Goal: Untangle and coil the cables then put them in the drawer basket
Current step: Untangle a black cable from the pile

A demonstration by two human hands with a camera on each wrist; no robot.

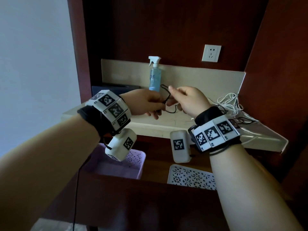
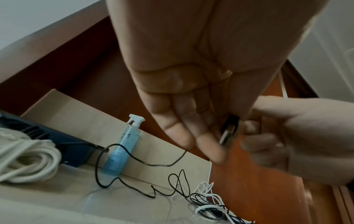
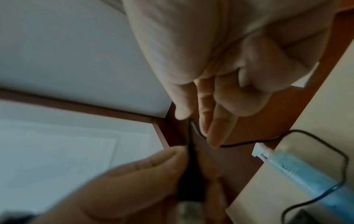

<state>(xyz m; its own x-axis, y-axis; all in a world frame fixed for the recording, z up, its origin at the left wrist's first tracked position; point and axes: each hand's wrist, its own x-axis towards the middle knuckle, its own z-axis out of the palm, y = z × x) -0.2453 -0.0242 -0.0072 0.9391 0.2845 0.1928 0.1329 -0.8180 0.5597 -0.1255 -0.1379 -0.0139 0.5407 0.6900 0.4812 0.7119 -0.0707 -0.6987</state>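
Both hands are raised over the beige counter (image 1: 150,124). My left hand (image 1: 157,106) pinches the USB plug (image 2: 229,130) of a thin black cable (image 1: 165,93) between thumb and fingers. My right hand (image 1: 173,97) faces it closely and pinches the same cable (image 3: 192,128) just past the plug (image 3: 189,181). A loop of it stands up between the hands. The rest of the cable (image 2: 134,160) trails down to a tangle of black and white cables (image 1: 230,104) (image 2: 206,201) at the counter's right end. A purple basket (image 1: 133,169) and a white basket (image 1: 191,178) sit in the open drawer below.
A blue spray bottle (image 1: 155,75) stands against the counter's back wall, next to a dark box (image 1: 115,89). A thick white cord coil (image 2: 28,159) lies at the counter's left. A wall socket (image 1: 211,53) is set in the wooden back panel. Wooden cabinet sides flank the counter.
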